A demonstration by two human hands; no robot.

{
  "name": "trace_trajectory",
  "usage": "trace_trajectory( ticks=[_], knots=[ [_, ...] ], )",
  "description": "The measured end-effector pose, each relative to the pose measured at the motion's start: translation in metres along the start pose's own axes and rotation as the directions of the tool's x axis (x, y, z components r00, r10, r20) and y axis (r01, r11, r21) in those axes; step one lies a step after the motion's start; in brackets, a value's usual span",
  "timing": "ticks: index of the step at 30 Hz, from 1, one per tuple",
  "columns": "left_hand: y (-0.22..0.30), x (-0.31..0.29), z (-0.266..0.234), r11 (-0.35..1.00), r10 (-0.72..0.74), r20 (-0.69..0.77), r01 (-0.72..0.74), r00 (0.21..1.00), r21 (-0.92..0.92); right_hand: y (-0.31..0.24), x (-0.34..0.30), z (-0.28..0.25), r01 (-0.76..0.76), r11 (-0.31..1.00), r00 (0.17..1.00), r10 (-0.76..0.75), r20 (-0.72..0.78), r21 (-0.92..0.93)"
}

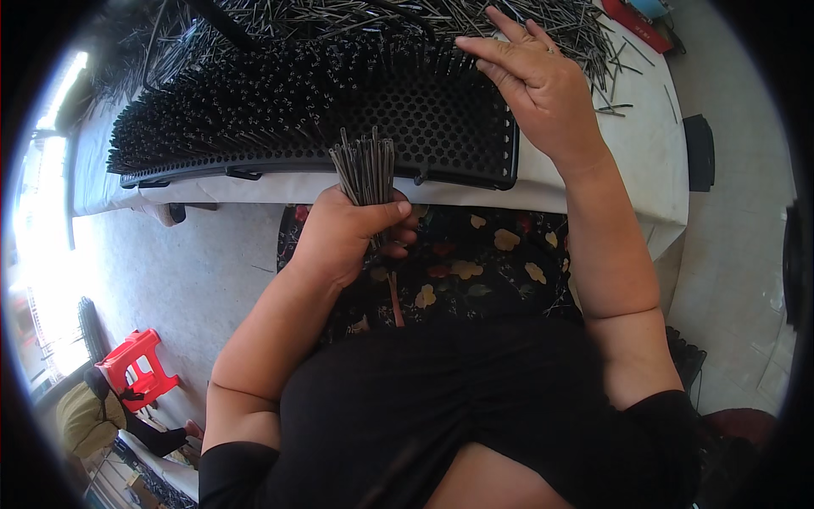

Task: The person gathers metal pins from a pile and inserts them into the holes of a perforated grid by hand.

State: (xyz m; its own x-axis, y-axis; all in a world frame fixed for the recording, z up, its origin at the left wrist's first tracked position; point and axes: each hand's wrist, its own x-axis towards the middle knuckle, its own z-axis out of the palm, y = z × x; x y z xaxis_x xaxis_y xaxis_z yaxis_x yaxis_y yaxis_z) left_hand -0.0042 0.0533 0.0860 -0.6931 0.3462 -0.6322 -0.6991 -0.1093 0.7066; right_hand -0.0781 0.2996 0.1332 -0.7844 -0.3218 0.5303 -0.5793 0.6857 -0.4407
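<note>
My left hand (pixel 352 229) is wrapped round an upright bundle of thin dark rods (pixel 365 170), just in front of a black perforated tray (pixel 432 131). The tray's left and middle parts are packed with standing rods (pixel 229 110), while rows of bare holes show at its right front. Over the tray's back right corner is my right hand (pixel 534 76). Its thumb and forefinger are drawn together and the other fingers stretch away. Whatever lies between those two fingertips, if anything, is too small to make out.
Behind the tray, many loose rods (pixel 560 30) lie heaped on the white-covered table (pixel 636 161). A red container (pixel 636 25) is at the far right. Left on the floor stands a red plastic stool (pixel 140 365), with another person (pixel 93 416) nearby.
</note>
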Motion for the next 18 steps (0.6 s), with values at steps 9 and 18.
trace_trajectory(
  ticks=[9, 18],
  knots=[
    [-0.001, -0.001, 0.0, 1.0, -0.001, -0.021, 0.0, 1.0, -0.012, 0.02, -0.013, 0.004, 0.021, 0.999, 0.998, -0.018, 0.057, -0.038],
    [-0.007, -0.006, 0.001, 0.994, 0.078, 0.035, -0.076, 0.996, -0.074, 0.023, -0.017, -0.001, -0.005, 0.999, 0.995, 0.01, 0.095, -0.054]
  ],
)
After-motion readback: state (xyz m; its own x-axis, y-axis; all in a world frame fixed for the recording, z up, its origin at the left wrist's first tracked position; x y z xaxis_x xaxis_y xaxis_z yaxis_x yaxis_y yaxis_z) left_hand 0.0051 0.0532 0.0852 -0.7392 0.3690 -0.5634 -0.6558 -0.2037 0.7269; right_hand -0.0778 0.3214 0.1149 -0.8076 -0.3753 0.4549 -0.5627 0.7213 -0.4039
